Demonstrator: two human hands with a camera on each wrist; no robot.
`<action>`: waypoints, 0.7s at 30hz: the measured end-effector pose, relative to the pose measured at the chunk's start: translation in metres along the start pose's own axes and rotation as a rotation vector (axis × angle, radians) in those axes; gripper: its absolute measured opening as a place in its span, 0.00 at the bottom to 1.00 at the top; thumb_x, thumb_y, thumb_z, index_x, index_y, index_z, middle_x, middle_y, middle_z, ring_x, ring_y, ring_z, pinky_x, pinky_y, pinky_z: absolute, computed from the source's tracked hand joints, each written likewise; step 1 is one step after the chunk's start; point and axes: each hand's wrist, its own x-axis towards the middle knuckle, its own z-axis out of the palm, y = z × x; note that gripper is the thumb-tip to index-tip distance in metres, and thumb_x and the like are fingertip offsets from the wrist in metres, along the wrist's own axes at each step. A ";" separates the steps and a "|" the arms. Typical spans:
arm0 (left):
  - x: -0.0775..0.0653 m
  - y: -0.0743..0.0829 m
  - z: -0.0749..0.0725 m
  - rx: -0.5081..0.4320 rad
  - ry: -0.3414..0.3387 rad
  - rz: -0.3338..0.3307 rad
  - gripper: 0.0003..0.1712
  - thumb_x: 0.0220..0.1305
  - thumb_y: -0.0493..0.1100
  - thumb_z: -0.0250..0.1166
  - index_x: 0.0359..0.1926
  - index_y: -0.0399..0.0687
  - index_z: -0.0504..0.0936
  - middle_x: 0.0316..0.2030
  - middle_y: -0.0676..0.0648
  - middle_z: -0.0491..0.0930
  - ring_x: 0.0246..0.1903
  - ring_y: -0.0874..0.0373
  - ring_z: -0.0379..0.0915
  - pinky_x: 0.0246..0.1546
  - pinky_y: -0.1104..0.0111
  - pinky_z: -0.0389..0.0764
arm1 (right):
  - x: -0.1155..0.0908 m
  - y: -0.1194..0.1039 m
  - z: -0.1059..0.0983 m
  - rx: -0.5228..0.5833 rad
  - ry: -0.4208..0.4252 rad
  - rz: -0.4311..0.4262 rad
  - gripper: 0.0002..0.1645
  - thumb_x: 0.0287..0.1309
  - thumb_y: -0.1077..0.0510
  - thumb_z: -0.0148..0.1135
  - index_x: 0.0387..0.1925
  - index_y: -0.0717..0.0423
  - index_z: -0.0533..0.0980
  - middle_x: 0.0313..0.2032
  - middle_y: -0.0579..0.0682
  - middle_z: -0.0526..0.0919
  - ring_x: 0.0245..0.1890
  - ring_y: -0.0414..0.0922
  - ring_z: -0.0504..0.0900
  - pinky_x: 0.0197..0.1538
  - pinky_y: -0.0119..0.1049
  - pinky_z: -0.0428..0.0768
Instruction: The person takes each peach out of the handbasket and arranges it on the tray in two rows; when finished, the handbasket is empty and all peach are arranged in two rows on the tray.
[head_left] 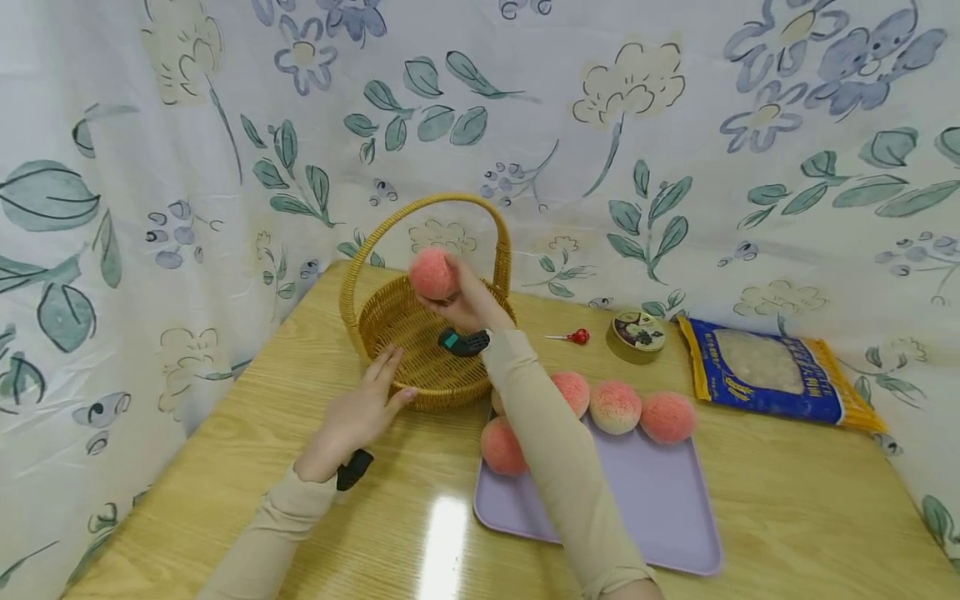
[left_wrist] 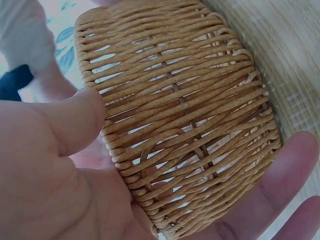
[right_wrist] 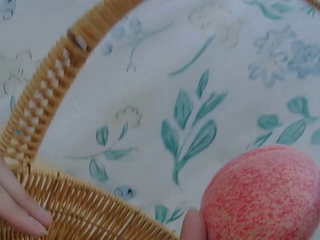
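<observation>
A pink peach (head_left: 433, 273) is held in my right hand (head_left: 471, 302), raised above the wicker basket (head_left: 427, 400). Its fuzzy, creased skin shows large in the right wrist view, with one fingertip (right_wrist: 192, 226) against it. My left hand (head_left: 360, 414) holds the basket's near-left rim. In the left wrist view the woven wall (left_wrist: 185, 120) stands between thumb and fingers. The basket's floor is bare where I can see it, and its tall handle arches over my right hand. Several more peaches (head_left: 615, 408) lie on a lilac tray (head_left: 652, 500), some partly hidden by my right sleeve.
Behind the tray lie a red-and-silver small item (head_left: 577, 336), a round tin (head_left: 636, 332) and a blue-and-yellow food packet (head_left: 765, 371). A floral curtain (head_left: 555, 150) hangs along the back and left edges of the wooden table (head_left: 247, 442).
</observation>
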 end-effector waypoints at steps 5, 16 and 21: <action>-0.001 -0.001 -0.001 0.001 0.007 0.021 0.42 0.74 0.56 0.47 0.76 0.38 0.44 0.76 0.34 0.42 0.44 0.36 0.80 0.18 0.65 0.72 | -0.025 -0.011 -0.001 -0.018 -0.051 -0.005 0.30 0.71 0.43 0.44 0.71 0.43 0.60 0.70 0.56 0.59 0.66 0.52 0.65 0.59 0.40 0.72; -0.002 -0.001 -0.002 -0.010 -0.018 0.020 0.43 0.75 0.59 0.45 0.77 0.41 0.42 0.76 0.35 0.39 0.38 0.40 0.81 0.14 0.66 0.68 | -0.102 -0.031 -0.051 -0.085 -0.166 0.015 0.29 0.74 0.41 0.38 0.69 0.46 0.57 0.63 0.55 0.63 0.61 0.55 0.67 0.51 0.40 0.81; -0.001 -0.002 0.000 -0.015 -0.029 0.021 0.43 0.74 0.60 0.45 0.77 0.42 0.40 0.76 0.35 0.38 0.22 0.54 0.76 0.13 0.67 0.65 | -0.140 -0.034 -0.084 -0.237 -0.197 -0.031 0.23 0.76 0.43 0.33 0.61 0.50 0.61 0.55 0.50 0.71 0.52 0.46 0.77 0.52 0.40 0.80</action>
